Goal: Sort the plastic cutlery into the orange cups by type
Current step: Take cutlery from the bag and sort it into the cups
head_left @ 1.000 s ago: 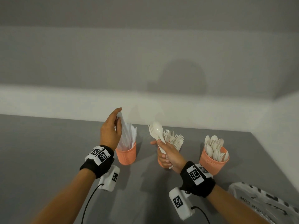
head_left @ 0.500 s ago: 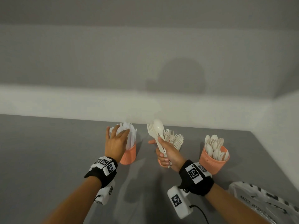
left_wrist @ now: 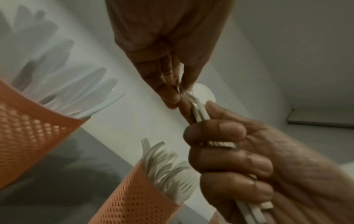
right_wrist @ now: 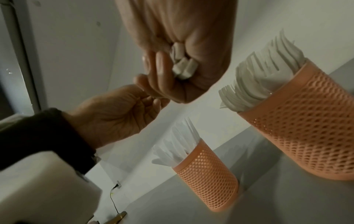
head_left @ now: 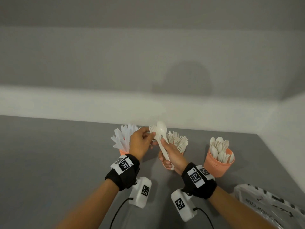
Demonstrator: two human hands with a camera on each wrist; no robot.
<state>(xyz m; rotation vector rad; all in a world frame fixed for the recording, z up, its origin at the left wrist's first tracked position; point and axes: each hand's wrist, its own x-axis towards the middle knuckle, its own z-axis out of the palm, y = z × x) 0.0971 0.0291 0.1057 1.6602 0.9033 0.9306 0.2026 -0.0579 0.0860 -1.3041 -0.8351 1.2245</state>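
Your right hand (head_left: 171, 156) is clenched around a small bundle of white plastic cutlery (head_left: 162, 142), gripping the handles low so that a spoon bowl and fork tines stand up above your fist. Your left hand (head_left: 142, 142) has its fingertips pinched on the white plastic fork (head_left: 152, 131) at the bundle's left edge, just below the tines. To do this step well, hold the right fist steady and loosen it only enough for that one handle to slide; pull the fork straight up along its length, not sideways, so the white plastic spoon (head_left: 162, 129) beside it does not come out too. The middle orange mesh cup of forks (left_wrist: 138, 195) sits right behind and below your right hand, so the carry is short; drop the fork in handle first, tines up like the rest. The orange mesh cup of knives (head_left: 123, 152) stands just beyond your left wrist, and the orange mesh cup of spoons (head_left: 217, 164) stands apart to the right on the grey counter (head_left: 57, 162). A printed plastic bag (head_left: 270, 205) lies at the near right edge.
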